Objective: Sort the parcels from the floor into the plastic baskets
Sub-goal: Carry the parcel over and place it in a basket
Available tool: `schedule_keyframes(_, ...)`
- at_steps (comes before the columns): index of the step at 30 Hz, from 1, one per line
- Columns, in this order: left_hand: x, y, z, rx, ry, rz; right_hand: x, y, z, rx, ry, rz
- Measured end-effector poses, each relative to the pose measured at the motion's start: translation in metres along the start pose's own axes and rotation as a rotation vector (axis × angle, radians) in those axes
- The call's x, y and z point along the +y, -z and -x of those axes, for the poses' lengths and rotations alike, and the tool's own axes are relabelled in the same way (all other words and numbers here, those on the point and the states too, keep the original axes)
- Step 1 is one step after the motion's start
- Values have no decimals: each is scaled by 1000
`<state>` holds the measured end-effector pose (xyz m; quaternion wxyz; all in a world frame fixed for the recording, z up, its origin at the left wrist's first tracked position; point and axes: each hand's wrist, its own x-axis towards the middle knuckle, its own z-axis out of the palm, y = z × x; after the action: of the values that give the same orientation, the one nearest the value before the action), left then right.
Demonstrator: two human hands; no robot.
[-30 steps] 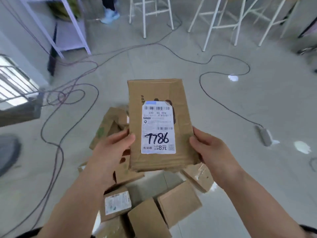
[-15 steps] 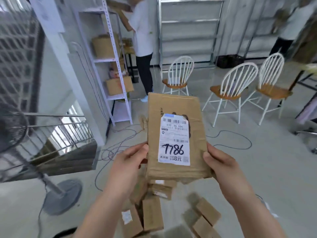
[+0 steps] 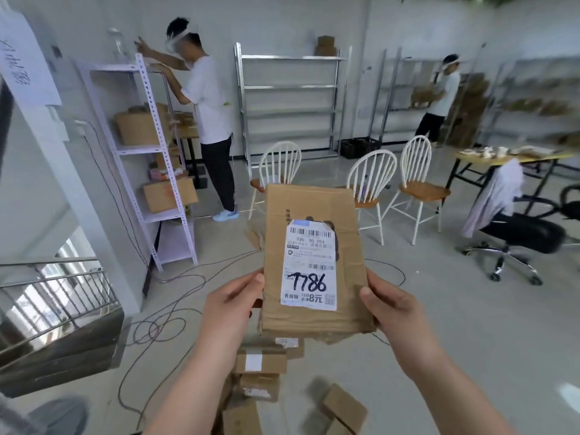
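Two things have changed: the view has swung up from the floor to the room, and the parcel (image 3: 314,202) has risen with it, clear of the pile (image 3: 262,362) below. The left hand (image 3: 232,304) and right hand (image 3: 394,309) grip its lower edges, label (image 3: 309,265) facing the camera. I judge the pick-up is done and carrying it to a basket comes next.

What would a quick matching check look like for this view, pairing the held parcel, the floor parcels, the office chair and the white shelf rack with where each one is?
Things:
1. held parcel
2. floor parcels
3. office chair
4. white shelf rack

Places:
A. far right, pale garment draped on it
B. gripped between left hand and right hand, label facing the camera
C. left side, boxes on its shelves
D. low centre, beneath the hands

Pairs: 1-B, 2-D, 3-A, 4-C
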<state>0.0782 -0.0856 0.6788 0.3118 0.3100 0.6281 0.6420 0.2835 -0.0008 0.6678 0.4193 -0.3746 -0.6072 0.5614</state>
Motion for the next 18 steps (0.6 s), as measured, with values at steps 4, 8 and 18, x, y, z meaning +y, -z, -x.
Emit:
schedule_keyframes(4, 3, -43, 2, -197, -35, 7, -3, 37, 25, 184, 32, 62)
schedule_keyframes(8, 13, -90, 6, -467, -39, 14, -13, 75, 62, 443, 36, 71)
schedule_keyframes(18, 16, -198, 90, -1300, -45, 28, -34, 97, 242, 1146, 24, 131)
